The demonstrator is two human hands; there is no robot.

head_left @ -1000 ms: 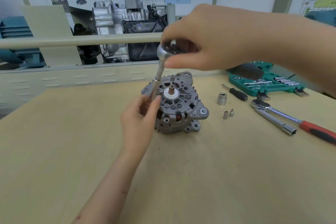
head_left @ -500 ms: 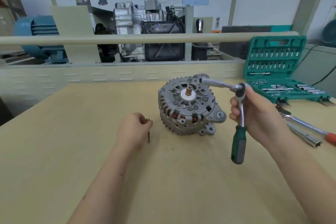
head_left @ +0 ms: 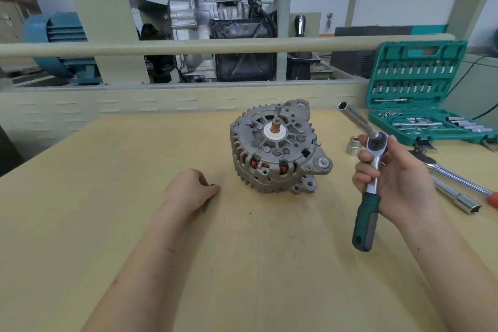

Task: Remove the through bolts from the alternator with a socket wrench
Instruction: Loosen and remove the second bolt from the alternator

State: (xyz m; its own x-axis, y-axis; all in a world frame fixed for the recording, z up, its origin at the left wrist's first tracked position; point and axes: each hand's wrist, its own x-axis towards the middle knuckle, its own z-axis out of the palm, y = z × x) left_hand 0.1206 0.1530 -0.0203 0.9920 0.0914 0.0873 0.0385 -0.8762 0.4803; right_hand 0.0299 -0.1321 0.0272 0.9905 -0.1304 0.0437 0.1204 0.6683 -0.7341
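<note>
Beside ribbed alternator (head_left: 277, 148), right hand (head_left: 396, 178) grips wrench (head_left: 370, 183)

The grey alternator (head_left: 279, 148) sits on the table between the hands, face tilted up, copper windings showing through its slots. A through bolt (head_left: 206, 206) is pinched in the left hand (head_left: 190, 191), its tip poking out below. The socket wrench (head_left: 369, 183), green-handled with a long socket angled up-left, is gripped in the right hand (head_left: 390, 178), clear of the alternator

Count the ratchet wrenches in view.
2: the green-handled ratchet wrench in the right hand, and a red-handled ratchet on the table behind it. The open case may hide more.
</note>
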